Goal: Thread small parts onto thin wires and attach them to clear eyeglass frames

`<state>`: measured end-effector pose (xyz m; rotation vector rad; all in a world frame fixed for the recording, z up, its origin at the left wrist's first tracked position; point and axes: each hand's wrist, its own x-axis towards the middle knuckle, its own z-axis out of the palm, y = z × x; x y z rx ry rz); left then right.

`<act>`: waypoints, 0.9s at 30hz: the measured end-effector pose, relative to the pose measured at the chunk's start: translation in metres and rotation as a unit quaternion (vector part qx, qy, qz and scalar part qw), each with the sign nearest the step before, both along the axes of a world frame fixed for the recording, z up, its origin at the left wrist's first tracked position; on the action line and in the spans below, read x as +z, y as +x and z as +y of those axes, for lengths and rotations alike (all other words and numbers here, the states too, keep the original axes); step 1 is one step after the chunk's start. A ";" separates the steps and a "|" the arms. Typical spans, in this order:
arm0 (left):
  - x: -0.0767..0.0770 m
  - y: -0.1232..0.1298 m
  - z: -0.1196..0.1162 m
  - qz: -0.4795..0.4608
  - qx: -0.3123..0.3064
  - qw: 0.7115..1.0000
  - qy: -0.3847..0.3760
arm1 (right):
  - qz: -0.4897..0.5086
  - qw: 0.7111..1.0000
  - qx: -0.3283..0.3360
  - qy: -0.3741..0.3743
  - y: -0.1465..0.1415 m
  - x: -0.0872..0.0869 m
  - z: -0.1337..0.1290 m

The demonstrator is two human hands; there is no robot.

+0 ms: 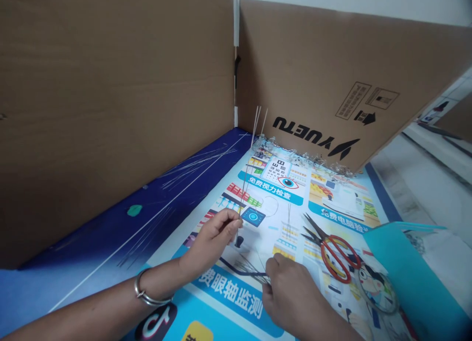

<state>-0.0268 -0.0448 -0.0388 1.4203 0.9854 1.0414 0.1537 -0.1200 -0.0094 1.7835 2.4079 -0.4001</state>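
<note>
My left hand (220, 234), a silver bangle on its wrist, pinches a few long thin wires (246, 176) between thumb and fingertips. The wires stand nearly upright, their upper ends rising in front of the cardboard. To its right, my right hand (291, 289) is closed with curled fingers at the end of a loose bundle of thin wires (250, 271) lying on the printed sheet. Its fingertips are partly hidden, but they appear to grip wire there. Scissors (335, 255) with red handles lie beyond my right hand, blades apart.
Tall cardboard panels (121, 85) stand at the left and back. Small clear pieces (306, 160) line the back panel's foot. More thin wires (147, 237) and a green blob (134, 210) are on the blue surface. A teal folder-like container (405, 262) and a ring-shaped coil (394, 301) sit at the right.
</note>
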 end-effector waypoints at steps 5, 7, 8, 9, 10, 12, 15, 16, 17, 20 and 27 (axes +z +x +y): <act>0.010 -0.009 0.006 -0.015 0.041 0.999 0.020 | -0.011 1.000 -0.023 0.003 -0.006 0.005 0.001; 0.016 -0.014 0.010 -0.030 0.082 0.995 0.042 | -0.016 1.000 -0.001 0.007 -0.010 0.000 0.001; 0.019 -0.016 0.012 -0.036 0.103 0.993 0.054 | -0.020 1.000 0.015 0.009 -0.012 -0.004 0.001; 0.021 -0.019 0.014 -0.041 0.119 0.990 0.065 | -0.027 0.999 0.030 0.012 -0.015 -0.008 0.001; 0.022 -0.020 0.016 -0.043 0.128 0.988 0.073 | -0.036 0.998 0.044 0.014 -0.017 -0.012 0.001; 0.023 -0.022 0.018 -0.045 0.136 0.987 0.078 | -0.053 0.996 0.070 0.025 -0.022 -0.018 0.004; 0.022 -0.023 0.019 -0.053 0.132 0.988 0.066 | -0.076 0.991 0.105 0.022 -0.031 -0.018 0.010; 0.021 -0.023 0.019 -0.056 0.127 0.988 0.061 | -0.084 0.989 0.120 0.010 -0.033 -0.016 0.013; 0.020 -0.023 0.018 -0.057 0.120 0.989 0.057 | -0.092 0.987 0.135 -0.006 -0.036 -0.013 0.016; 0.019 -0.023 0.016 -0.052 0.101 0.992 0.047 | -0.101 0.980 0.168 -0.040 -0.041 -0.003 0.020; 0.019 -0.019 0.010 -0.045 0.058 0.997 0.011 | -0.070 0.982 0.173 -0.038 -0.041 0.000 0.006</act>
